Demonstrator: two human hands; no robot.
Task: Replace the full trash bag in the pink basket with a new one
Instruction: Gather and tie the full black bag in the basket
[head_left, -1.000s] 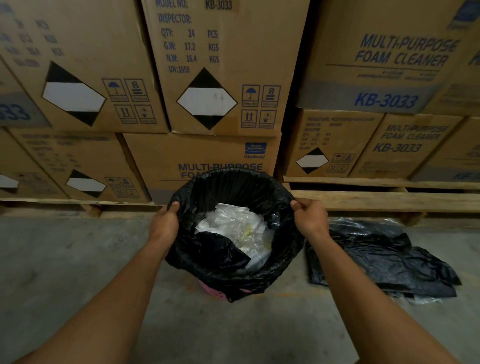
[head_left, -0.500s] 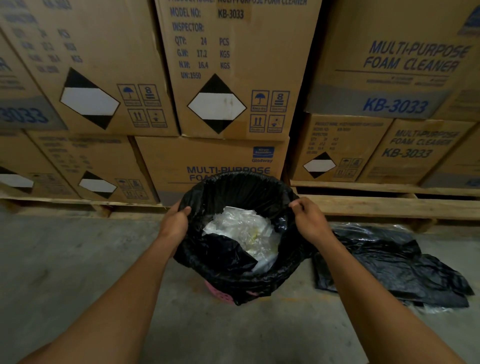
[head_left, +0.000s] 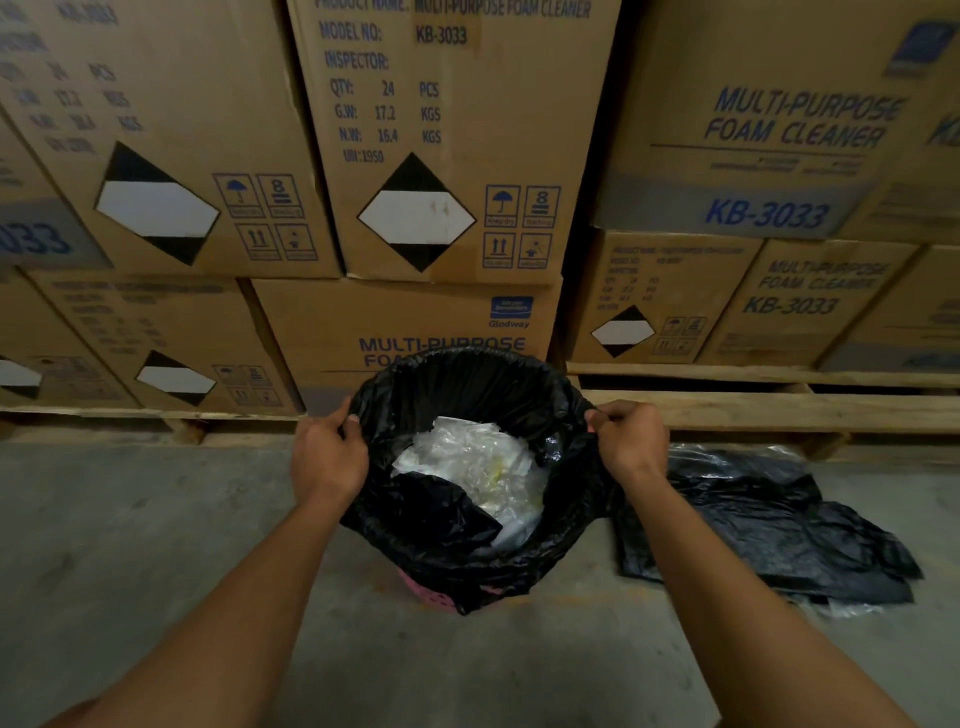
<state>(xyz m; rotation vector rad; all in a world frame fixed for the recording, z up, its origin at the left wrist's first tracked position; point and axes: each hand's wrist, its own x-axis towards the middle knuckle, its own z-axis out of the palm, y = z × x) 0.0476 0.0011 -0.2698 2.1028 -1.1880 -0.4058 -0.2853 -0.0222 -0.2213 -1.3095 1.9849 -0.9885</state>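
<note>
A black trash bag (head_left: 457, 525) lines the pink basket (head_left: 426, 592), of which only a strip shows below the bag's folded-over edge. Clear crumpled plastic waste (head_left: 478, 467) fills the bag. My left hand (head_left: 327, 457) pinches the bag's rim on the left side. My right hand (head_left: 628, 441) pinches the rim on the right side. A flat, folded black trash bag (head_left: 769, 525) lies on the floor to the right of the basket.
Stacked cardboard boxes (head_left: 441, 156) of foam cleaner stand on wooden pallets (head_left: 779, 410) right behind the basket. The basket sits on a grey concrete floor (head_left: 130, 545).
Both hands have closed tighter on the bag's rim and lifted it slightly off the basket edge. The camera view has shifted a little.
</note>
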